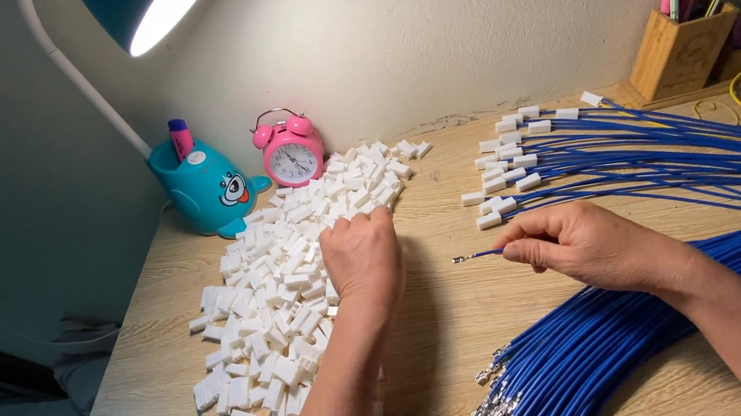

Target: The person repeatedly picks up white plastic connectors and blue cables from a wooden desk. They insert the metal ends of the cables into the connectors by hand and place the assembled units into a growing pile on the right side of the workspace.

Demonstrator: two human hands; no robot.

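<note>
White connectors [275, 294] hide left hand [362, 258] fingertips, right hand [587, 242] pinches blue wire [479, 255]

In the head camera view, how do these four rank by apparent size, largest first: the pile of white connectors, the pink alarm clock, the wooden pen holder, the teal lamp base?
1. pile of white connectors
2. teal lamp base
3. wooden pen holder
4. pink alarm clock

The holder and the clock look close in size, so their order is uncertain.
</note>
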